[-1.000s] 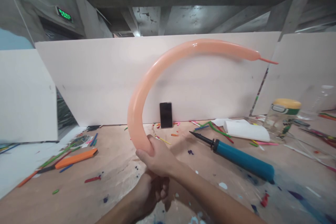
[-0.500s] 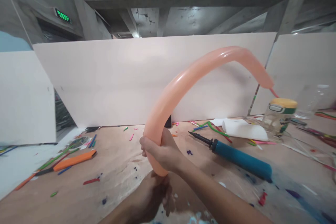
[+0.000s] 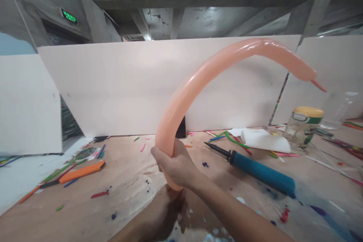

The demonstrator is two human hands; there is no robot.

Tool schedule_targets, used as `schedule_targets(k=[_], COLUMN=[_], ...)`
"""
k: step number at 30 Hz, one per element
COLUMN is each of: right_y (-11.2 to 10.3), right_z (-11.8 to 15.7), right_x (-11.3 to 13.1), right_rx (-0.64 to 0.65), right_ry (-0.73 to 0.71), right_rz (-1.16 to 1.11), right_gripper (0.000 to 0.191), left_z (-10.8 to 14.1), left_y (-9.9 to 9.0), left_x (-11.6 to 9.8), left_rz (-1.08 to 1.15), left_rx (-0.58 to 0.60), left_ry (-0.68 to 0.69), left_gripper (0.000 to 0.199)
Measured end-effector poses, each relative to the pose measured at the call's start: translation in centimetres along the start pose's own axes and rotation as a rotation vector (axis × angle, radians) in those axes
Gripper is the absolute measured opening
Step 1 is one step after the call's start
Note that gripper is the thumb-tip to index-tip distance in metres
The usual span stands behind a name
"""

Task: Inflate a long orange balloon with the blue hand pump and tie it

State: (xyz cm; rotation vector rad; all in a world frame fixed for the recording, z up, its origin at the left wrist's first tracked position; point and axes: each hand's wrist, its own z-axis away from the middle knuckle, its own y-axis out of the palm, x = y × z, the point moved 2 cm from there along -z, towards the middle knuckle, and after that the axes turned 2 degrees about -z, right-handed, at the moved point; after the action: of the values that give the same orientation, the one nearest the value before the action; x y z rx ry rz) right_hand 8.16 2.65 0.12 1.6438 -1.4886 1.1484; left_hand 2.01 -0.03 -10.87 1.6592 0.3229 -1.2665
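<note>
A long, inflated peach balloon [image 3: 198, 77] arches up from my hands toward the right, with a thin uninflated red tip at its far end. My right hand [image 3: 174, 162] is wrapped round the lower part of the balloon. Just below it, my left hand [image 3: 167, 210] is closed at the balloon's bottom end; its fingertips are partly hidden and what they pinch is too small to make out. A blue hand pump [image 3: 262, 172] with a black nozzle lies on the table to the right of my hands.
On the table [image 3: 136, 211] lie an orange-handled cutter [image 3: 82, 172], uninflated balloons and scraps. A white paper roll [image 3: 265, 140], a yellow-lidded jar [image 3: 303, 126] and a clear bottle [image 3: 338, 111] stand or lie at the right. White panels [image 3: 119, 90] rise behind, with a dark phone [image 3: 181, 128] against them.
The balloon's far end has swung up and to the right, and its tip has moved clear of the jar lid. Both hands keep nearly the same place and grip.
</note>
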Motion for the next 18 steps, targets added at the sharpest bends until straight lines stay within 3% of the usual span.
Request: schedule_targets(k=[18], right_y=[0.17], right_z=[-0.1], right_x=[0.05], right_rx=[-0.026], right_ry=[-0.004], right_rz=[0.06], right_gripper=[0.032], left_z=[0.06], left_y=[0.18], left_x=[-0.11], left_rz=[-0.003], left_rx=[-0.01], left_ry=[-0.011], left_gripper=[0.05])
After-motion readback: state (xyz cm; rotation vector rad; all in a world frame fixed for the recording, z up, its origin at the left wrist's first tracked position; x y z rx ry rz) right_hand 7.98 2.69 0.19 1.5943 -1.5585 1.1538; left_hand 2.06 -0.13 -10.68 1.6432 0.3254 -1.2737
